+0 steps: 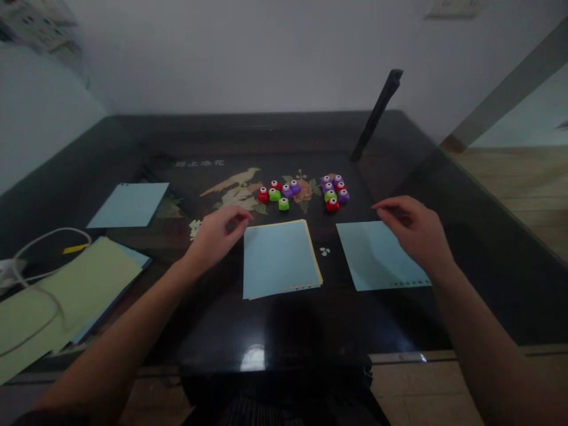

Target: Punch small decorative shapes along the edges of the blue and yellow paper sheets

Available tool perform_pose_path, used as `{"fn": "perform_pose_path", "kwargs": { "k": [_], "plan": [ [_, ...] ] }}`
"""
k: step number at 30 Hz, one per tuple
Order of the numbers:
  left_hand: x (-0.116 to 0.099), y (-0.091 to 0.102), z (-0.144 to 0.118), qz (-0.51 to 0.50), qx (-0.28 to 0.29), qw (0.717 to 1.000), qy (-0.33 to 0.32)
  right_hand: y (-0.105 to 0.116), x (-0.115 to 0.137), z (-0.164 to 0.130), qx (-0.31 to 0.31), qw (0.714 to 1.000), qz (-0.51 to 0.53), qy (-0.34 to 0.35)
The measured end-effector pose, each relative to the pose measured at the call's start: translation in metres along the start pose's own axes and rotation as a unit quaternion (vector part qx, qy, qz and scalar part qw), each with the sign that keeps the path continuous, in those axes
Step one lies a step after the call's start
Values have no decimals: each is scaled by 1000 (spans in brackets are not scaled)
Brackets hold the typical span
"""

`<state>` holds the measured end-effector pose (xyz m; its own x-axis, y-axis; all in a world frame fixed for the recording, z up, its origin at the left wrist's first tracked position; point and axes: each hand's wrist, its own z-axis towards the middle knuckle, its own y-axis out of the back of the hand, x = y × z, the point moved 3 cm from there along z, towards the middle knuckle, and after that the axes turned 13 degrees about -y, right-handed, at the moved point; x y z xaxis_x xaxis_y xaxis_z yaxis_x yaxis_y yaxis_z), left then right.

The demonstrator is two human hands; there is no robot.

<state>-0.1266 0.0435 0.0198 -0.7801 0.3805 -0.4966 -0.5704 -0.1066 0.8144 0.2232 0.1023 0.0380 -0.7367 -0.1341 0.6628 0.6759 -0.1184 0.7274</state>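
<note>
My left hand [220,235] is at the upper left corner of the middle blue paper sheet [279,260], thumb and forefinger together in a pinch. A yellow sheet shows under its right edge. Over the top of the right blue sheet [377,257], my right hand [412,228] is also pinched. I cannot make out anything between the fingers of either hand. Both sheets have small cut marks along the bottom edge. A few tiny pale paper bits [325,251] lie between them, and more bits [194,228] are beside my left hand.
Small red, green and purple one-eyed pieces stand in a left cluster [275,194] and a right cluster [332,192]. Another blue sheet [128,204], a green paper stack [89,278] and a white cable [44,236] lie left. A black upright bar [377,115] rises at the back right.
</note>
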Motion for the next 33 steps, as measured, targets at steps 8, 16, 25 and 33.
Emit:
{"fn": "perform_pose_path", "kwargs": {
  "k": [8, 16, 25, 33],
  "plan": [
    [26, -12, -23, -28, -5, 998, 51, -65, 48, -2, 169, 981, -60, 79],
    [22, -23, -27, 55, 61, 997, -13, -102, 50, -8, 193, 959, -157, 137],
    [14, -25, -39, 155, 153, 976, -14, -110, 38, -18, 164, 946, -229, 163],
    [11, -29, -44, 192, 156, 969, -11, -113, 38, -23, 156, 942, -249, 164]
  ]
}}
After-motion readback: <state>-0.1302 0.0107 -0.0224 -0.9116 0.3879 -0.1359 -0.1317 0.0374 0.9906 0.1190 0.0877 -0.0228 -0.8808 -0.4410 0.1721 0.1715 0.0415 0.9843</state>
